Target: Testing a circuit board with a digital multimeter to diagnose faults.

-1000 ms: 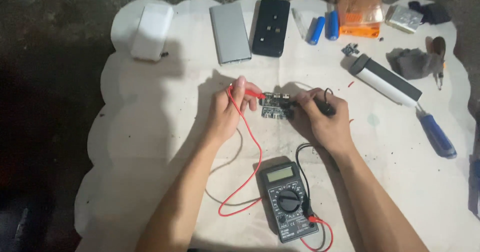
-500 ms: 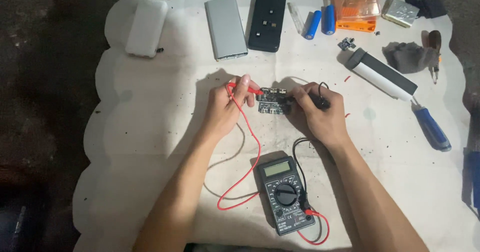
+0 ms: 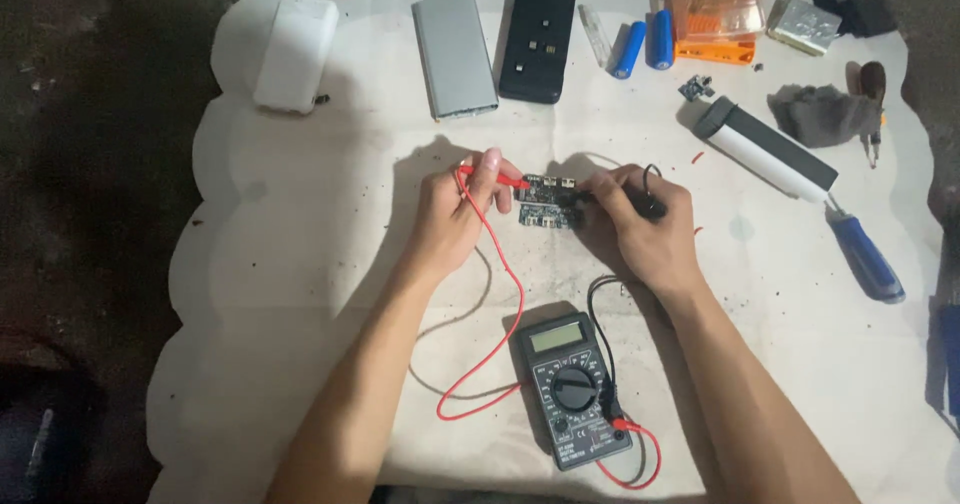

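Circuit board, small, dark and rectangular, lies flat on the pale scalloped mat, just beyond the black multimeter and between the two hands. Left hand, to the left of the board, pinches the red probe between thumb and fingertips, with the probe tip resting at the board's left edge. Right hand, to the right of the board, has its fingers curled around the black probe, whose tip meets the board's right side; the exact contact point is too small to make out. Red lead runs from the left hand in a loop towards the multimeter; black lead runs from the right hand to the same meter. The multimeter sits nearer the person than the board, its screen uppermost and its dial at centre.

Beyond the board, along the far edge of the mat: a white case, a grey power bank, a black holder, two blue cylindrical cells and an orange plastic box. To the right of the board: a white-and-black tube-shaped device and a blue-handled screwdriver.
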